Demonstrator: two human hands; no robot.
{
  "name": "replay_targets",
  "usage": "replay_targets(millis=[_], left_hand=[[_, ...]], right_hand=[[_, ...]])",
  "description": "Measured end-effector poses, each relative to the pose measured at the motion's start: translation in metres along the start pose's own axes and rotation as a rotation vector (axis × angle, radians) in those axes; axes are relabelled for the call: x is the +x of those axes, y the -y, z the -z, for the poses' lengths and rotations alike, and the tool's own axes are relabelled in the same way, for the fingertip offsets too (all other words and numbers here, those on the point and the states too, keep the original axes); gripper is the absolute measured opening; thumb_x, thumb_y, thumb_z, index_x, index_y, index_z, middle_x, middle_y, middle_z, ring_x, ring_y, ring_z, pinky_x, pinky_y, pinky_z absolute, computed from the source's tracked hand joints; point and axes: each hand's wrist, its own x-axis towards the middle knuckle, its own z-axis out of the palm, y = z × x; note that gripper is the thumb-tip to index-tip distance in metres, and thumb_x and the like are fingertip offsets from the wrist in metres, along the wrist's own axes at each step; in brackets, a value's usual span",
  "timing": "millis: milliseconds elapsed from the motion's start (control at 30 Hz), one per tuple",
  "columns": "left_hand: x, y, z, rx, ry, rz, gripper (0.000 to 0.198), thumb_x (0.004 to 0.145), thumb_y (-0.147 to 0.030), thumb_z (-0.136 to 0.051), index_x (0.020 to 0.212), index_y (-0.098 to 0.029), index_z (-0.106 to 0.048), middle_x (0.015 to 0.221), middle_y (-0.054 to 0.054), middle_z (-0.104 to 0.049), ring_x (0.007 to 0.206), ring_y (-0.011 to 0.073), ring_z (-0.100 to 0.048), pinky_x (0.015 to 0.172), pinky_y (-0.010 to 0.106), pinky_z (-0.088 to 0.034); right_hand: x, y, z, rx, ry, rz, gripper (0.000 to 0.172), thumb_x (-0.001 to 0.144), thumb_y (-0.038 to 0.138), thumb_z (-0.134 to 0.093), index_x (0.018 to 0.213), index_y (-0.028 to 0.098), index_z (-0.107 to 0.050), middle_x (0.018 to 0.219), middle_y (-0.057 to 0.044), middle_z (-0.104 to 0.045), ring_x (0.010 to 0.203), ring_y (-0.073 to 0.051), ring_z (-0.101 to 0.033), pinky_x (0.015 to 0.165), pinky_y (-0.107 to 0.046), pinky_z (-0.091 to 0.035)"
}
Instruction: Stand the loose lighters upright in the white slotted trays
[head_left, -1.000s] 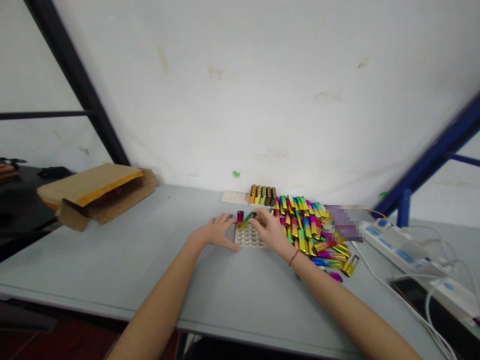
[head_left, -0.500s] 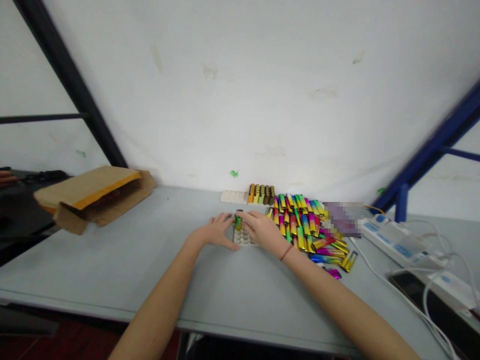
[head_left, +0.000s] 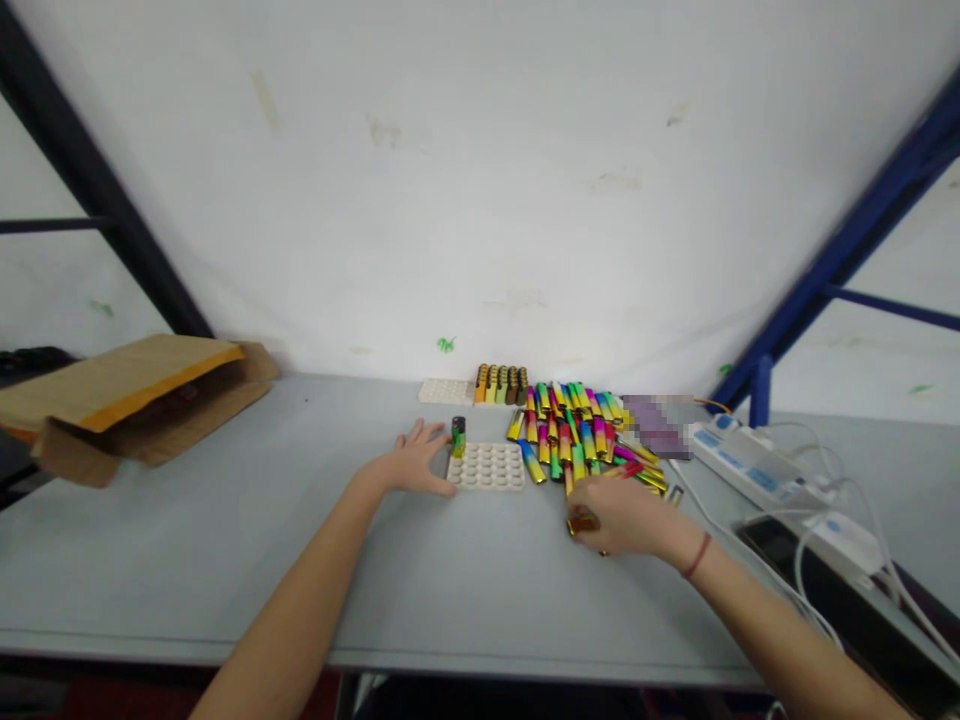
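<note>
A white tray with round holes (head_left: 487,467) lies on the grey table (head_left: 225,540). One green lighter (head_left: 457,436) stands upright in the tray's far left corner. My left hand (head_left: 409,464) rests flat beside the tray's left edge, fingers spread. To the right lies a pile of several shiny multicoloured lighters (head_left: 574,440). My right hand (head_left: 622,515) hovers at the near edge of that pile, fingers curled round a gold lighter (head_left: 582,523).
A second white tray with a row of yellow and brown lighters (head_left: 501,384) stands by the wall. An open cardboard box (head_left: 127,395) lies at the left. White power strips (head_left: 750,465) with cables and a dark phone (head_left: 817,570) lie at the right.
My right hand left the tray, where the green lighter now stands, and moved right and nearer to the pile, closing on a gold lighter. The left hand stayed by the tray.
</note>
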Motion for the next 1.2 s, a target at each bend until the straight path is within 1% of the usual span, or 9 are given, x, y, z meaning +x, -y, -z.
replay_targets(millis=[133,233,367,533,667,800,900,1033,1200], left_hand=[[-0.001,-0.002,0.002,0.003,0.008,0.015,0.104,0.065,-0.065,-0.067,0.150,-0.021,-0.027,0.162,0.017,-0.011,0.146,0.0435,-0.002,0.112,0.066,-0.014],[-0.002,-0.003,0.003,0.004,0.009,0.013,0.104,0.065,-0.065,-0.066,0.151,-0.021,-0.025,0.161,0.017,-0.012,0.147,0.0429,-0.003,0.112,0.066,-0.015],[-0.002,-0.003,0.003,0.007,0.013,0.019,0.105,0.066,-0.065,-0.066,0.151,-0.019,-0.025,0.161,0.018,-0.010,0.147,0.0425,-0.003,0.112,0.065,-0.014],[-0.003,-0.003,0.004,0.012,0.024,0.018,0.103,0.066,-0.066,-0.066,0.150,-0.022,-0.026,0.162,0.017,-0.012,0.147,0.0418,-0.004,0.113,0.065,-0.014],[-0.002,-0.003,0.003,0.013,0.019,0.026,0.104,0.065,-0.065,-0.066,0.151,-0.020,-0.026,0.161,0.018,-0.013,0.147,0.0421,-0.005,0.113,0.064,-0.014],[0.000,-0.001,0.001,0.016,0.001,0.010,0.103,0.065,-0.066,-0.065,0.150,-0.021,-0.027,0.160,0.019,-0.015,0.146,0.0435,-0.007,0.111,0.066,-0.016],[0.000,0.001,0.002,0.005,-0.015,-0.001,0.101,0.064,-0.066,-0.066,0.148,-0.023,-0.031,0.161,0.017,-0.015,0.147,0.0421,-0.007,0.112,0.064,-0.018],[-0.001,0.008,0.006,0.026,-0.037,0.013,0.100,0.064,-0.065,-0.068,0.147,-0.020,-0.034,0.161,0.017,-0.015,0.147,0.0422,-0.005,0.113,0.062,-0.018],[0.004,0.018,0.003,0.057,-0.064,0.046,0.101,0.065,-0.063,-0.066,0.150,-0.021,-0.029,0.160,0.018,-0.017,0.146,0.0436,-0.006,0.112,0.066,-0.017]], right_hand=[[0.004,0.006,-0.005,-0.086,-0.027,0.001,0.013,0.077,0.015,-0.060,0.085,0.015,-0.070,0.084,-0.014,-0.072,0.076,-0.026,-0.066,0.062,-0.029,-0.041],[0.011,0.001,0.008,0.056,-0.138,0.049,0.019,0.084,0.021,-0.059,0.100,0.016,-0.067,0.086,-0.011,-0.071,0.076,-0.024,-0.065,0.065,-0.030,-0.043],[0.035,-0.013,0.024,0.527,-0.441,0.088,0.024,0.088,0.034,-0.059,0.107,0.021,-0.066,0.095,-0.006,-0.071,0.077,-0.019,-0.064,0.070,-0.030,-0.047],[0.071,-0.031,0.013,1.330,-0.807,-0.147,0.033,0.069,0.043,-0.076,0.083,0.018,-0.060,0.082,-0.004,-0.069,0.071,-0.017,-0.064,0.068,-0.031,-0.052],[0.078,-0.037,-0.003,1.755,-0.729,-0.250,0.030,0.056,0.023,-0.080,0.076,0.020,-0.058,0.078,-0.001,-0.066,0.075,-0.016,-0.066,0.073,-0.030,-0.055],[0.076,-0.033,-0.009,1.851,-0.631,-0.228,0.031,0.055,0.014,-0.075,0.082,0.021,-0.062,0.077,0.002,-0.064,0.070,-0.013,-0.062,0.067,-0.028,-0.055],[0.076,-0.026,-0.010,1.873,-0.584,-0.214,0.027,0.059,0.020,-0.079,0.077,0.021,-0.059,0.069,0.004,-0.059,0.063,-0.011,-0.057,0.062,-0.025,-0.051],[0.076,-0.020,-0.010,1.887,-0.523,-0.151,0.032,0.062,0.030,-0.080,0.076,0.020,-0.053,0.075,0.001,-0.062,0.073,-0.013,-0.060,0.069,-0.027,-0.050],[0.078,-0.018,-0.015,1.699,-0.526,-0.129,0.034,0.074,0.050,-0.069,0.077,0.021,-0.051,0.062,0.006,-0.049,0.054,-0.011,-0.046,0.054,-0.025,-0.038]])
